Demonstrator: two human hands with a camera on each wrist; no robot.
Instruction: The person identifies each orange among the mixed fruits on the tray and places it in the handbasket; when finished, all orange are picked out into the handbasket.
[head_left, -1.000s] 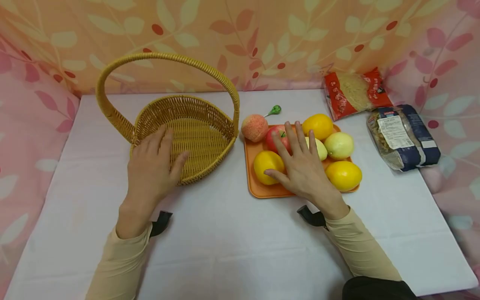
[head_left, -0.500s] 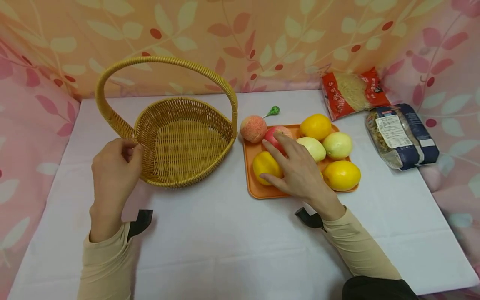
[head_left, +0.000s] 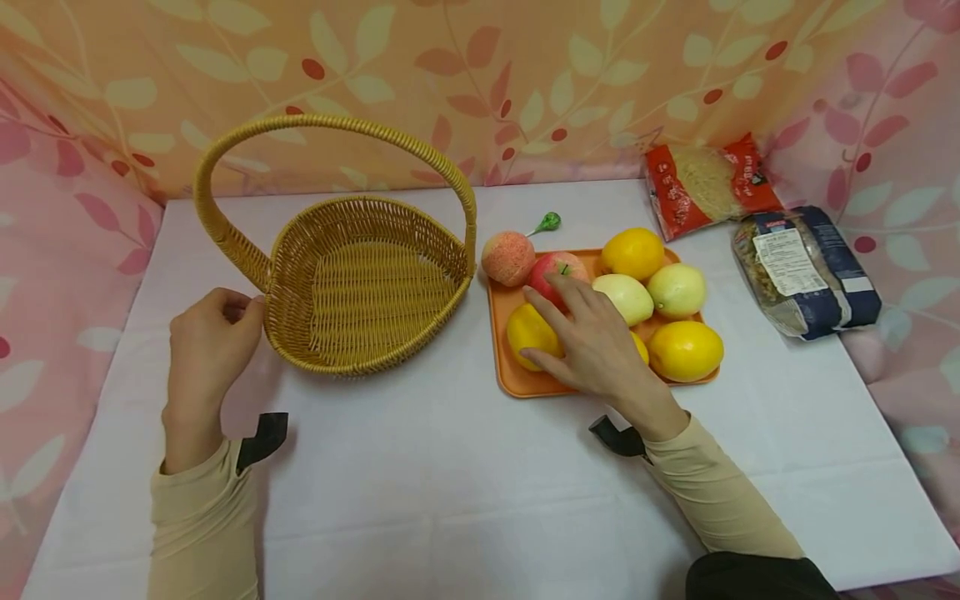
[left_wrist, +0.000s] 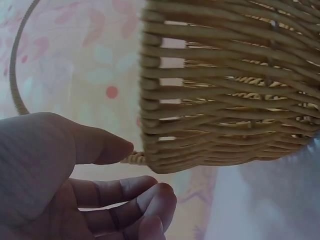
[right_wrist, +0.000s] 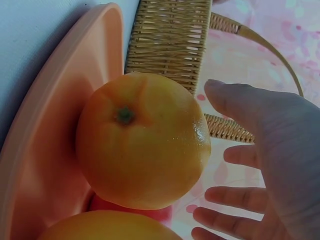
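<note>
My left hand (head_left: 213,358) is beside the left rim of a woven wicker basket (head_left: 367,300) with a tall arched handle. In the left wrist view its fingers curl loosely, apart from the thumb, holding nothing; the thumb tip overlaps part of the handle, contact unclear. Fingers spread, my right hand (head_left: 592,337) hovers over an orange plastic tray (head_left: 517,383). Closest to it is a round yellow-orange fruit (right_wrist: 150,160), untouched in the right wrist view. Also on the tray are a red apple (head_left: 558,271), pale green fruits (head_left: 677,291), and lemon-like yellow fruits (head_left: 685,351), one partly behind the hand.
A rough peach-coloured ball (head_left: 508,258) lies at the tray's back left corner, beside a green-wrapped lollipop (head_left: 550,222). At the back right are a red food packet (head_left: 708,183) and a dark blue bag (head_left: 806,271). Floral cloth (head_left: 465,92) surrounds the white-covered table (head_left: 420,492).
My left hand has moved from over the basket to outside its left rim, its fingers curling. My right hand's fingers have drawn in and lowered slightly over the tray. The basket has hardly moved.
</note>
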